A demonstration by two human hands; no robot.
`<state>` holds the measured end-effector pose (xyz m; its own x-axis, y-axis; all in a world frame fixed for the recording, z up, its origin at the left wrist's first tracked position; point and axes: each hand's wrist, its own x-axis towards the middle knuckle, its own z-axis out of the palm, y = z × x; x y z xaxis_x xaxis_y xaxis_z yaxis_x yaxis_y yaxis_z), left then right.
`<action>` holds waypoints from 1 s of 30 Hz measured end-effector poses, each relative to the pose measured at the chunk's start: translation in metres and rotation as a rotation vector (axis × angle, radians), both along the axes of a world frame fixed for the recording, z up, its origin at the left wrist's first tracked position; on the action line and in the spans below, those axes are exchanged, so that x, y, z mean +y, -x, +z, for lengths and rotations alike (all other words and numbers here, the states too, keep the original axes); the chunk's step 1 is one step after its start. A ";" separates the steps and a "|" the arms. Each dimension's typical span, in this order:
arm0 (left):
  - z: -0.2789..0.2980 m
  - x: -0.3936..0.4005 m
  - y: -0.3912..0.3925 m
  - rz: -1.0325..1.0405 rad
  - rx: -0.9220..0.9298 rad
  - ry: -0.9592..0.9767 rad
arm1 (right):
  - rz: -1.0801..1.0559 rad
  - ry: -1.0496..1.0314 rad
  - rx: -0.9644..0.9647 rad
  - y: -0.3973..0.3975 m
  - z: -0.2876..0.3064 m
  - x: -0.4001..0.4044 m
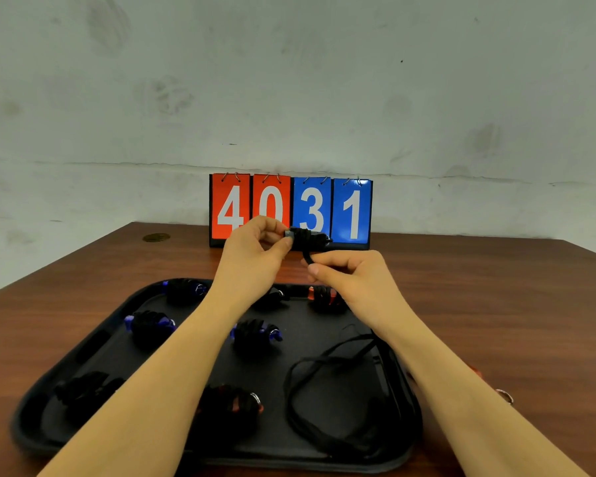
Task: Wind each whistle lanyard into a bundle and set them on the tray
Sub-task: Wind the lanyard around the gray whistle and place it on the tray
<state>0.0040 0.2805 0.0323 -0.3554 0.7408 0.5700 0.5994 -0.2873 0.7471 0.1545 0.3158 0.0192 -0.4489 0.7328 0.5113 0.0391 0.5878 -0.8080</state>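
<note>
The person's left hand point(255, 249) is raised above the far edge of the black rectangular plastic tray point(93, 342), its thumb and curled fingers pinching the left end of a small whistle wrapped in black cord point(308, 238). Just right of that pinch the wound bundle sits in the air in front of the flip scoreboard with red and blue number cards point(290, 210), which reads 4, 0, 3, 1 and stands at the back of the brown wooden table point(496, 304).

Below and to the right of the bundle, the right hand point(350, 275) pinches the free tail of the same black cord between thumb and forefinger; the short stretch of cord runs up from this pinch to the bundle.

Under and nearer than both grips, the tray holds several finished bundles: blue whistles wound in black cord point(150, 325) on the left and middle, a dark bundle point(83, 390) at the near left, a red-tinted bundle point(233, 406) at the near middle, and another red one point(326, 299) directly below the right hand. To the lower right of the right-hand pinch, loose black lanyards point(341, 390) lie unwound in a tangle over the tray's right side, partly hidden by the right forearm. A metal ring point(504, 395) shows on the table just beyond that forearm.
</note>
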 end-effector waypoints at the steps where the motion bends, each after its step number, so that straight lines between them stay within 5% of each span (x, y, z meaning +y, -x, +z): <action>1: 0.000 0.001 0.001 0.022 0.019 -0.001 | 0.004 0.002 -0.002 0.000 0.001 -0.001; 5: -0.001 0.001 0.003 0.076 0.082 -0.014 | -0.037 -0.089 -0.077 -0.002 0.001 0.000; 9: -0.002 0.000 0.003 0.095 0.160 0.003 | -0.322 -0.702 -0.300 0.002 -0.007 0.005; 12: -0.001 0.000 0.003 0.078 0.198 0.013 | -0.428 -0.843 -0.265 0.003 -0.009 0.008; 19: 0.000 -0.003 0.002 -0.006 0.228 0.019 | -0.487 -0.814 -0.233 0.003 -0.010 0.011; 30: 0.000 -0.006 0.002 -0.134 0.306 0.046 | -0.337 -0.234 0.074 -0.002 -0.004 0.006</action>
